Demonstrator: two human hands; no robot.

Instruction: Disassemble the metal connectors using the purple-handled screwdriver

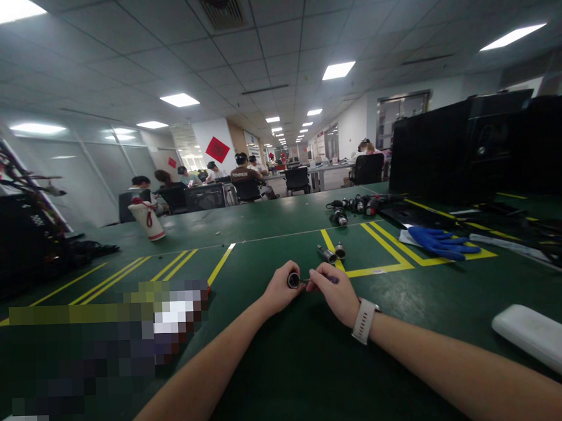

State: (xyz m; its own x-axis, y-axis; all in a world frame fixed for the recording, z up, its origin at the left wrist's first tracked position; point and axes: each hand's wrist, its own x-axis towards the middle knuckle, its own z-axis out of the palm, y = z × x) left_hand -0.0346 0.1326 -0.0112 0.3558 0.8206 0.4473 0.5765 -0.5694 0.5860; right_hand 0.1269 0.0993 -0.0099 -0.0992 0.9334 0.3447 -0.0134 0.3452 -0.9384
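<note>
My left hand [281, 288] is closed around a round metal connector shell [293, 280], its dark open end facing me. In my right hand [334, 294] is a small screwdriver [333, 280] with a purple handle, pinched between the fingers. Its thin shaft points left and reaches the side of the shell; whether the tip sits on a screw is too small to tell. Just beyond my hands, two loose metal connector parts [327, 254] [340, 251] lie by the yellow tape. My right wrist wears a watch with a light band.
Cabled connectors [340, 217] lie farther back on the green table [263, 235]. To the right are a blue glove [441, 242], a white case [538, 336] and black monitors [435, 150]. A paper cup [147, 220] stands back left. Several people sit at desks beyond.
</note>
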